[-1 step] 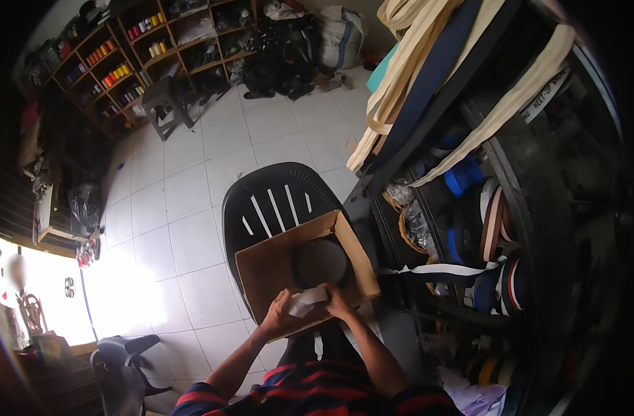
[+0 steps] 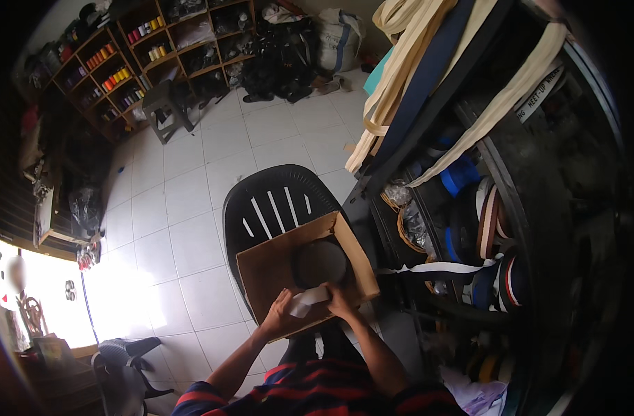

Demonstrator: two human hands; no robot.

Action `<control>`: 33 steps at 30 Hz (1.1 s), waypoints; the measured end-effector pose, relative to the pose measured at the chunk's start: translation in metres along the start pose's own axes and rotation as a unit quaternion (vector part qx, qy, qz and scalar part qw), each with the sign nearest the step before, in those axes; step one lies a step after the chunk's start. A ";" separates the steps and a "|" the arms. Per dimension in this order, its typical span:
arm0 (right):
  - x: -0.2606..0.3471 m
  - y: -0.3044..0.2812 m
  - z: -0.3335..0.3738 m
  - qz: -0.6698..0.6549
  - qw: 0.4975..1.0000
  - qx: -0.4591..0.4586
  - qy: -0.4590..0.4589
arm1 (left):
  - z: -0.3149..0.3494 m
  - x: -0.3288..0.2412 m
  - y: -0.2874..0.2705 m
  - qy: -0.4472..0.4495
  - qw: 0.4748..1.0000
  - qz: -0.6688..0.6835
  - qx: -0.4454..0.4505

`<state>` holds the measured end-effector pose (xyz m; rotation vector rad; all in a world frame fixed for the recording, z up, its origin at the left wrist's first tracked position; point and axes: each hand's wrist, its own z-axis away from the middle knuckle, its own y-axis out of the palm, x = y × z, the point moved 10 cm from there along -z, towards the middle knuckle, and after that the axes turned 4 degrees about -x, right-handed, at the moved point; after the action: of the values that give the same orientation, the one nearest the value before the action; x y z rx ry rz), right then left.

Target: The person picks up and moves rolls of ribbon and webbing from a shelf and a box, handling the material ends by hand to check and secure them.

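Observation:
A small whitish piece (image 2: 308,302), like folded paper or plastic, spans the space between my hands over the near side of an open cardboard box (image 2: 362,258). My left hand (image 2: 278,315) grips its left end, fingers bent against it. At the other end, my right hand (image 2: 340,303) closes on it with the thumb side turned inward. Inside the box, just beyond my hands, lies a dark round roll or disc (image 2: 322,263); its material is too dark to tell. The box rests on the seat of a black plastic chair (image 2: 279,179) with a slotted back.
To my right stands a dark rack (image 2: 500,180) with rolls of webbing, and cream strips (image 2: 407,69) hang over it. Shelves of thread spools (image 2: 112,76) and a grey stool (image 2: 168,111) are at the far left. Another dark chair (image 2: 126,371) stands near left.

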<state>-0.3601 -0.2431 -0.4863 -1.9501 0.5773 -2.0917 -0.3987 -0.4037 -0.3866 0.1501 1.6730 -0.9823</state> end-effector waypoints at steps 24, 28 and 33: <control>0.223 -0.213 0.201 -0.177 0.935 -0.301 0.054 | 0.010 -0.211 0.026 -0.058 0.891 0.440 0.100; 0.224 -0.220 0.262 -0.165 0.949 -0.257 0.077 | 0.020 -0.297 0.031 0.096 0.930 0.329 0.136; 0.241 -0.228 0.348 -0.113 0.956 -0.250 0.108 | 0.071 -0.409 0.100 0.273 0.917 0.112 0.267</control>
<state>-0.0141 -0.1858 -0.1566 -2.1339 1.0637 -2.5129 -0.1428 -0.2314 -0.0909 1.0417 1.7783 -1.2743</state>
